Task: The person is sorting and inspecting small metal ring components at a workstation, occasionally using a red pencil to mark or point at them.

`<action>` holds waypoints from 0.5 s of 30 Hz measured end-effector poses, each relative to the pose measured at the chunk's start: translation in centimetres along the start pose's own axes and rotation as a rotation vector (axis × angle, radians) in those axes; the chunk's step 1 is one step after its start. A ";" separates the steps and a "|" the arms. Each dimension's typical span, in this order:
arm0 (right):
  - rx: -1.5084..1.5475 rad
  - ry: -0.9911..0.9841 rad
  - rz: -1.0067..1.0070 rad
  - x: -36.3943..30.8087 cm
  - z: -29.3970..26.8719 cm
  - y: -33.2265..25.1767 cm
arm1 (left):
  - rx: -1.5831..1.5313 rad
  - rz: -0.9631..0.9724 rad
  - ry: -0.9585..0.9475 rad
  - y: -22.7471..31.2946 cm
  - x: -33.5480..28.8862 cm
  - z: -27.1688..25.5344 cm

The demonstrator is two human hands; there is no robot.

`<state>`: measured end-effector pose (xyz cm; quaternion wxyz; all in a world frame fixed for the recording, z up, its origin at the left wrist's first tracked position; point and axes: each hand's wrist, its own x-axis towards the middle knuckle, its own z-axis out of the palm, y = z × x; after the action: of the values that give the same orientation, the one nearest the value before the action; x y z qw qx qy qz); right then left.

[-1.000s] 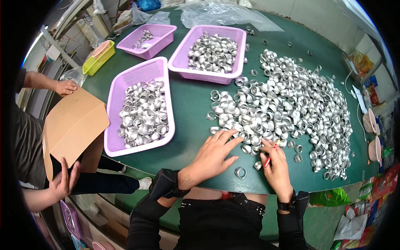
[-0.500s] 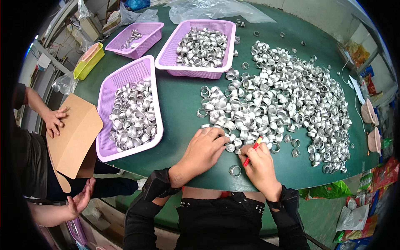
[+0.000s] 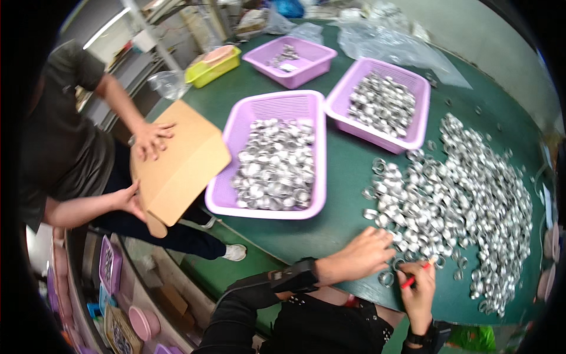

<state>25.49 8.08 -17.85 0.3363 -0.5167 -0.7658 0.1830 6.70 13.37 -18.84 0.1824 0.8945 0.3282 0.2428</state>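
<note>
A large heap of short silvery metal rings [image 3: 436, 206] spreads over the green table. My left hand [image 3: 362, 256] is at the heap's near left edge, blurred, its fingers loosely bent and apart with nothing visible in them. To its right, my right hand [image 3: 420, 292] is closed around a red pen [image 3: 408, 282] with a pale tip, which points toward the nearest rings. One loose ring [image 3: 386, 278] lies between my two hands, close to the table's near edge.
Purple baskets [image 3: 321, 177] of rings stand left and behind, beside a yellow-green basket [image 3: 212, 71]. At the left, another person's hands [image 3: 152, 138] hold a brown cardboard piece [image 3: 183, 156] against a basket. Clear plastic sheeting [image 3: 395, 50] lies at the back.
The view has swung left, so the table and baskets sit farther right. The other person's lower hand has come up to grip the cardboard. My right hand still holds the red pen.
</note>
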 end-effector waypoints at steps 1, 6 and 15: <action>-0.017 0.056 0.040 -0.3 -0.1 0.1 | 0.002 0.020 0.019 0.2 0.2 0.6; -0.095 -0.029 0.081 0.6 0.9 -0.8 | 0.019 -0.055 0.015 0.3 -0.6 1.9; -0.098 -0.067 0.067 0.8 1.1 0.0 | 0.037 -0.062 0.043 0.5 -0.6 1.5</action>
<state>24.47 8.90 -18.33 0.2787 -0.5514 -0.7668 0.1738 7.43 12.33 -20.02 0.1663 0.8817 0.3640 0.2500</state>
